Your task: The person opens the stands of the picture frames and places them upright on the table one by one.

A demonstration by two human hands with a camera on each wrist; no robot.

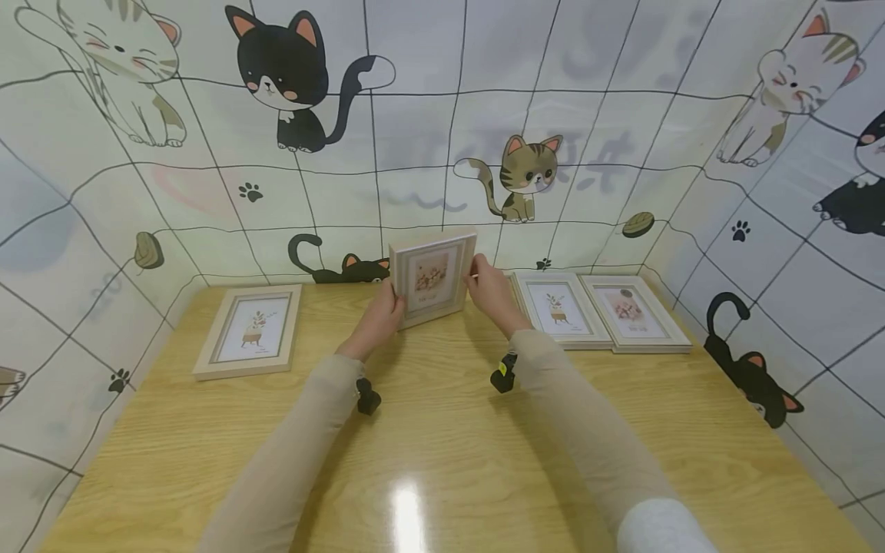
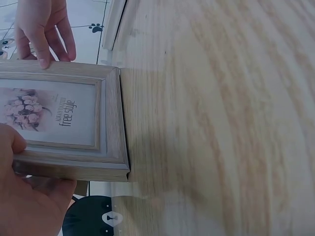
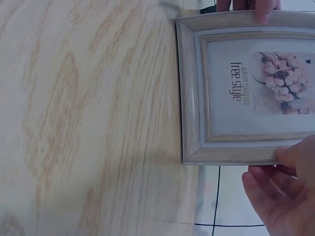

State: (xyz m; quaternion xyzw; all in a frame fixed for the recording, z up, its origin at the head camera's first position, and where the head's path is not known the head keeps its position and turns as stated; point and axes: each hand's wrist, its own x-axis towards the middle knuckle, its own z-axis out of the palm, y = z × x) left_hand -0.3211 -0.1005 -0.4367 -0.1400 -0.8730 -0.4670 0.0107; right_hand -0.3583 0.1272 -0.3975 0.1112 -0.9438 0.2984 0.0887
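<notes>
Between both hands a pale wooden picture frame (image 1: 432, 278) with a pink flower print stands upright near the table's back edge, turned at a slight angle. My left hand (image 1: 379, 316) grips its left side, thumb on the front and fingers behind, as the left wrist view shows. On the opposite side my right hand (image 1: 492, 292) pinches the edge, its thumb on the front border. In the right wrist view the words "free style" show on the print of the picture frame (image 3: 231, 98). Its back is hidden.
A picture frame with a plant print (image 1: 250, 332) lies flat at the left. Two more lie side by side at the right, one with a plant print (image 1: 561, 309), one with a flower print (image 1: 632, 313). A cat-patterned cloth (image 1: 415, 130) hangs behind the wooden table (image 1: 442, 430).
</notes>
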